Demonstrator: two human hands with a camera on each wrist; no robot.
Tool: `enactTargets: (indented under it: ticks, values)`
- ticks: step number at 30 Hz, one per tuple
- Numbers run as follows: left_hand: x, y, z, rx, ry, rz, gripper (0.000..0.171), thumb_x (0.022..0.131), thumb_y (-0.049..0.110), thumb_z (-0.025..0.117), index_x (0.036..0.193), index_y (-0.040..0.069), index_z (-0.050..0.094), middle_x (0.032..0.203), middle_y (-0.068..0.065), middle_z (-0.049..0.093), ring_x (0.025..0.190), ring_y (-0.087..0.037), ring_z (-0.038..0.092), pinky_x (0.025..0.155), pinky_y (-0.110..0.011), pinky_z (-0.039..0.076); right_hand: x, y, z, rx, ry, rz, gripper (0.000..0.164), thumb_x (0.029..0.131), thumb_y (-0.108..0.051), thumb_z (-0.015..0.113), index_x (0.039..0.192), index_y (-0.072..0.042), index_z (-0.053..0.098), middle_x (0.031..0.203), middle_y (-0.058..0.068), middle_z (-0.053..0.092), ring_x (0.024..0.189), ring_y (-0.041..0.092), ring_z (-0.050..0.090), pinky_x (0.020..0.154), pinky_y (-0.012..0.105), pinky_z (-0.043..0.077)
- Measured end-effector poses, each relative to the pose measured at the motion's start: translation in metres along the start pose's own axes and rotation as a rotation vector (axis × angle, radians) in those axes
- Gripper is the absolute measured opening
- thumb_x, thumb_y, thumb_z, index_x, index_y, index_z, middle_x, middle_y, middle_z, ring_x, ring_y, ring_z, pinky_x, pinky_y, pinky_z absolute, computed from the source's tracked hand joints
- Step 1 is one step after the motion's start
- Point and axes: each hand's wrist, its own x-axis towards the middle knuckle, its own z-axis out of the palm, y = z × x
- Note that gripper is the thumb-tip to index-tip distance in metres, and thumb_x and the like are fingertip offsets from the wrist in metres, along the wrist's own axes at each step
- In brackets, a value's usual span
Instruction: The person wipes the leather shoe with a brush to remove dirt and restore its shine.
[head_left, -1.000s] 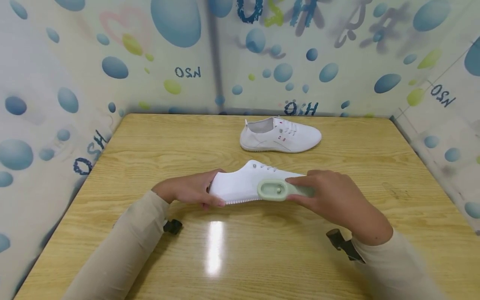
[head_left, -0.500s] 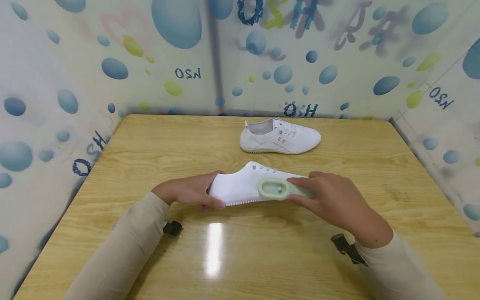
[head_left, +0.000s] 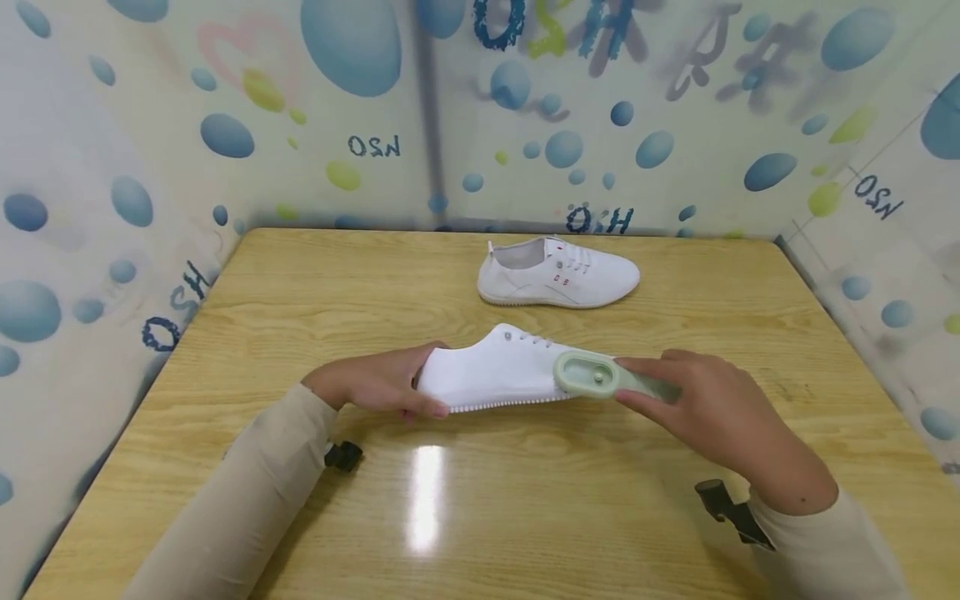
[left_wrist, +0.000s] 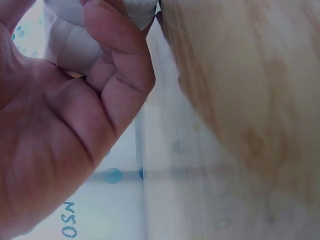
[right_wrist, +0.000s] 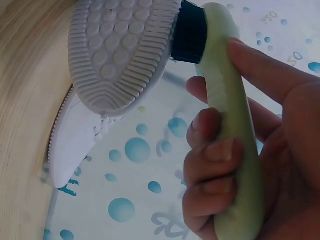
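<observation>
A white lace-up shoe [head_left: 487, 375] is held over the table, its toe to the right. My left hand [head_left: 386, 379] grips it by the heel; in the left wrist view the curled fingers [left_wrist: 127, 70] press against the white heel [left_wrist: 75, 47]. My right hand [head_left: 705, 404] holds a pale green scrub brush [head_left: 588, 374] by its handle. In the right wrist view, dark bristles [right_wrist: 190, 32] meet the side of the shoe, and the studded sole [right_wrist: 117, 45] faces the camera. The brush head covers part of the shoe's front side.
A second white shoe [head_left: 558, 273] stands upright at the back of the wooden table [head_left: 300, 283], toe to the right. Walls with blue and green drop patterns [head_left: 562, 150] enclose the table's back and sides.
My right hand has slid the brush to the right along the shoe's side, toward the toe. The left hand and both shoes have stayed nearly in place.
</observation>
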Motion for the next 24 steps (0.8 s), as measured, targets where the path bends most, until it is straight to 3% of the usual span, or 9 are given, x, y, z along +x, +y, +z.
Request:
enactTargets:
  ticks: [10,17,24]
  values:
    - [0.0,0.001,0.0,0.001,0.008,-0.014,0.071,0.086,0.031,0.079,0.14,0.015,0.035,0.116,-0.013,0.055,0.08,-0.024,0.064,0.066,-0.038,0.057,0.005,-0.012,0.007,0.022,-0.042,-0.011,0.04,0.089,-0.046,0.073,0.123,-0.024,0.073,0.081,-0.005,0.063,0.059,0.007,0.044,0.052,0.025,0.036]
    - [0.001,0.001,0.0,0.0,0.004,-0.002,0.071,0.087,0.031,0.079,0.14,0.015,0.034,0.113,-0.013,0.056,0.069,-0.023,0.062,0.063,-0.036,0.055,0.005,-0.003,0.003,0.019,-0.016,0.013,0.041,0.087,-0.043,0.076,0.123,-0.024,0.073,0.088,-0.001,0.068,0.063,0.009,0.048,0.055,0.027,0.038]
    - [-0.002,-0.001,-0.004,0.0,0.057,-0.038,0.078,0.085,0.033,0.081,0.144,0.016,0.032,0.123,-0.012,0.052,0.094,-0.024,0.061,0.071,-0.039,0.059,0.007,-0.001,0.003,0.023,-0.012,0.01,0.039,0.088,-0.044,0.075,0.122,-0.025,0.073,0.082,-0.003,0.065,0.061,0.009,0.046,0.055,0.027,0.037]
